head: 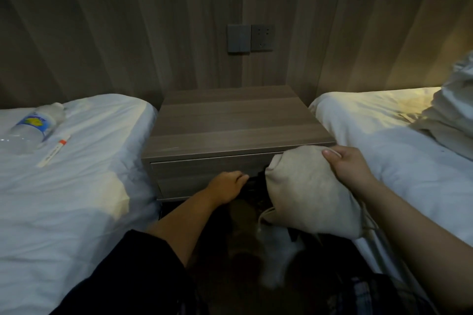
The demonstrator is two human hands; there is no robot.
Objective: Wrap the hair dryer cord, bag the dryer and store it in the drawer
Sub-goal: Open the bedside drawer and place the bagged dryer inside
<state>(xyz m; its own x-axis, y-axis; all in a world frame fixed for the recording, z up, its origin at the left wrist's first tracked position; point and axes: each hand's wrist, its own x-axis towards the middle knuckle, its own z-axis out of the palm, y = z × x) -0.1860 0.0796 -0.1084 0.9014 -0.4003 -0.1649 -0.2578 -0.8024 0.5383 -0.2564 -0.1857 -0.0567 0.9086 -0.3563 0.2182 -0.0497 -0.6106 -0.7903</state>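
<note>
A beige drawstring bag (307, 192) bulges with something inside; the hair dryer itself is hidden. My right hand (348, 166) grips the bag's top right side and holds it in front of the wooden nightstand (235, 120). The bag's drawstring (263, 215) hangs from its lower end. My left hand (227, 185) has its fingers curled at the middle of the drawer front (194, 176), at the dark gap beside the bag. Whether the drawer is pulled out at all I cannot tell.
White beds flank the nightstand, left bed (76, 186) and right bed (384, 151). A plastic water bottle (33, 128) and a thin white tube (53, 151) lie on the left bed. Crumpled bedding (453, 115) sits far right. Wall sockets (250, 38) are above.
</note>
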